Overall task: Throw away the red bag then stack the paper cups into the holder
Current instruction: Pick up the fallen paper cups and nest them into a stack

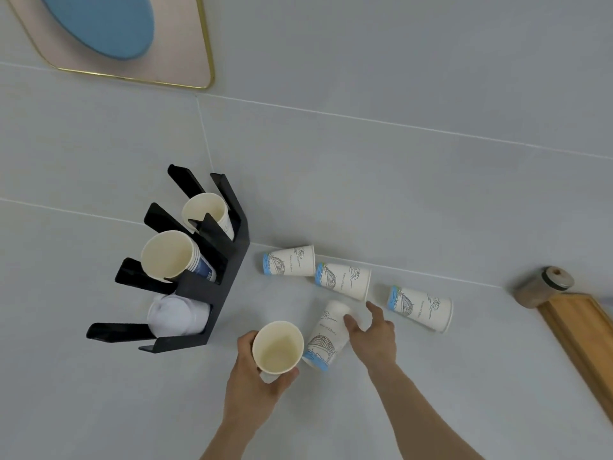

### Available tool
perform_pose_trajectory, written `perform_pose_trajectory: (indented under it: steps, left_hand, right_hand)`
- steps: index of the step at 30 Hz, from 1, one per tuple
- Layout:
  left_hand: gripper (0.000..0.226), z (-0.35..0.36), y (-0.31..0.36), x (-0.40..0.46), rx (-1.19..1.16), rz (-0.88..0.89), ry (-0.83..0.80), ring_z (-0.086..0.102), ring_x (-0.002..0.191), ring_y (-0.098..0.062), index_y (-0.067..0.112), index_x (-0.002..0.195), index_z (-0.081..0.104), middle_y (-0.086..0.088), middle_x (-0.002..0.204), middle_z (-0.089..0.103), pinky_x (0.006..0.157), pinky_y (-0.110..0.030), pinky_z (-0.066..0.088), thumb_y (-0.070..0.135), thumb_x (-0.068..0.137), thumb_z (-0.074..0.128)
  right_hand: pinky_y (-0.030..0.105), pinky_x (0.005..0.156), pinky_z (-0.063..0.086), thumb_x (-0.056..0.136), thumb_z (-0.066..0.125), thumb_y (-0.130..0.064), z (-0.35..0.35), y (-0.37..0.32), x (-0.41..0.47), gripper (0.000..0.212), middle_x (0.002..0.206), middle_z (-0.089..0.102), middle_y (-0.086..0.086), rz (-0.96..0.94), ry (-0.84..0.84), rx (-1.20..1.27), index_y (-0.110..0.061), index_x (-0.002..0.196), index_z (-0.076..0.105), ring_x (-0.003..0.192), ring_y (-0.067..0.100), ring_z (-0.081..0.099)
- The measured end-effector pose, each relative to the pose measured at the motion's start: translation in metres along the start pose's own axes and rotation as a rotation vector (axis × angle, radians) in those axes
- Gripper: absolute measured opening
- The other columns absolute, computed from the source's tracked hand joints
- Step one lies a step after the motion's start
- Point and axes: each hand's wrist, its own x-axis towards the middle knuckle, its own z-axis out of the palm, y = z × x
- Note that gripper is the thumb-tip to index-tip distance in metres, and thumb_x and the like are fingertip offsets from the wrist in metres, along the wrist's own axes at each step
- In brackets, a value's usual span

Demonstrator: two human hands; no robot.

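Observation:
My left hand (pixel 252 383) grips an upright white paper cup (pixel 278 347), its mouth facing me. Just to its right lies a printed paper cup (pixel 326 340) on its side; my right hand (pixel 373 333) touches its upper end with thumb and fingers spread. Three more printed cups lie on their sides by the wall: one (pixel 289 261), a second (pixel 343 280), a third (pixel 419 308). The black cup holder (pixel 229 270) stands at the left with a cup in its top slot (pixel 205 212), a stack of cups (pixel 170 255) in the middle slot, and something white (pixel 177 315) in the bottom slot. No red bag is in view.
A wooden tray (pixel 583 340) lies at the right edge with a small lidded jar (pixel 544 285) behind it. A pink, gold-rimmed panel with a blue oval (pixel 109 31) hangs on the wall at the upper left. The surface is pale grey.

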Motion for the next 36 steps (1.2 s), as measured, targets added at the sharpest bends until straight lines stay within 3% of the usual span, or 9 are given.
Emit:
perform_pose_trajectory:
  steps: [4, 6, 11, 14, 16, 21, 26, 31, 36]
  left_hand:
    - [0.080, -0.001, 0.000, 0.000, 0.028, 0.000, -0.004, 0.065, 0.098, -0.006, 0.052, 0.113, 0.034, 0.023, 0.112, 0.062, 0.078, -0.035, 0.059, 0.051, 0.054, 0.088]
    - [0.079, -0.002, 0.000, 0.001, 0.031, -0.003, -0.007, 0.065, 0.098, -0.003, 0.051, 0.113, 0.035, 0.024, 0.111, 0.062, 0.078, -0.034, 0.059, 0.052, 0.054, 0.087]
    - [0.080, -0.001, -0.002, 0.003, 0.049, -0.005, -0.020, 0.066, 0.098, -0.006, 0.053, 0.113, 0.034, 0.024, 0.112, 0.061, 0.078, -0.033, 0.059, 0.051, 0.054, 0.088]
    - [0.082, 0.002, -0.001, 0.005, 0.049, -0.017, -0.025, 0.067, 0.098, -0.009, 0.056, 0.114, 0.033, 0.024, 0.114, 0.061, 0.079, -0.037, 0.059, 0.051, 0.054, 0.088]
    - [0.082, 0.004, 0.001, 0.007, 0.048, -0.019, -0.033, 0.067, 0.098, -0.008, 0.057, 0.113, 0.032, 0.025, 0.114, 0.060, 0.079, -0.037, 0.059, 0.050, 0.055, 0.088]
    - [0.082, 0.005, 0.004, 0.010, 0.051, -0.017, -0.043, 0.066, 0.099, -0.009, 0.058, 0.112, 0.031, 0.023, 0.114, 0.060, 0.079, -0.036, 0.058, 0.051, 0.054, 0.088]
    - [0.079, 0.006, 0.005, 0.011, 0.050, -0.016, -0.049, 0.067, 0.095, -0.006, 0.060, 0.109, 0.030, 0.023, 0.110, 0.063, 0.075, -0.031, 0.058, 0.049, 0.056, 0.088]
    - [0.084, 0.009, 0.007, 0.011, 0.054, 0.019, -0.052, 0.068, 0.098, -0.007, 0.050, 0.114, 0.033, 0.024, 0.112, 0.064, 0.076, -0.034, 0.060, 0.050, 0.054, 0.091]
    - [0.099, 0.012, 0.011, 0.009, 0.008, 0.050, -0.055, 0.063, 0.108, -0.007, 0.051, 0.123, 0.031, 0.023, 0.122, 0.059, 0.080, -0.030, 0.059, 0.047, 0.049, 0.096]
  right_hand:
    - [0.049, 0.097, 0.056, 0.082, 0.071, -0.056, 0.020, 0.006, 0.010, 0.066, 0.120, 0.061, 0.008, 0.099, -0.106, 0.075, -0.029, 0.138, 0.051, 0.111, 0.035, 0.064]
    - [0.053, 0.093, 0.058, 0.080, 0.075, -0.051, 0.030, 0.016, 0.010, 0.056, 0.105, 0.062, 0.003, 0.146, -0.103, 0.147, -0.023, 0.124, 0.056, 0.107, 0.034, 0.064]
    - [0.056, 0.093, 0.059, 0.083, 0.079, -0.031, 0.026, 0.012, 0.003, 0.035, 0.101, 0.063, 0.009, 0.180, -0.035, 0.507, -0.016, 0.103, 0.054, 0.080, 0.029, 0.066]
    - [0.057, 0.092, 0.058, 0.083, 0.076, -0.026, 0.005, -0.013, -0.005, 0.028, 0.090, 0.066, 0.006, 0.028, 0.088, 0.643, -0.017, 0.093, 0.051, 0.093, 0.040, 0.070]
    - [0.055, 0.089, 0.059, 0.087, 0.073, -0.025, -0.012, -0.035, -0.015, 0.028, 0.083, 0.068, 0.001, -0.113, 0.126, 0.690, -0.012, 0.096, 0.050, 0.093, 0.037, 0.072]
    - [0.016, 0.067, 0.052, 0.085, 0.069, -0.033, -0.039, -0.062, -0.052, 0.031, 0.092, 0.065, 0.013, -0.580, 0.053, 0.538, -0.009, 0.091, 0.050, 0.078, 0.020, 0.067]
    - [0.031, 0.070, 0.054, 0.079, 0.073, -0.030, -0.033, -0.031, -0.060, 0.027, 0.091, 0.052, -0.004, -0.918, 0.032, 0.176, -0.018, 0.087, 0.050, 0.081, 0.015, 0.057]
    - [0.037, 0.072, 0.058, 0.078, 0.078, -0.039, -0.019, -0.010, -0.062, 0.035, 0.109, 0.054, -0.013, -0.931, -0.060, -0.058, -0.022, 0.099, 0.057, 0.088, 0.008, 0.062]
    - [0.021, 0.092, 0.054, 0.078, 0.073, -0.059, -0.010, -0.005, -0.063, 0.076, 0.141, 0.050, -0.026, -0.720, -0.222, 0.083, -0.039, 0.145, 0.043, 0.121, -0.001, 0.059]
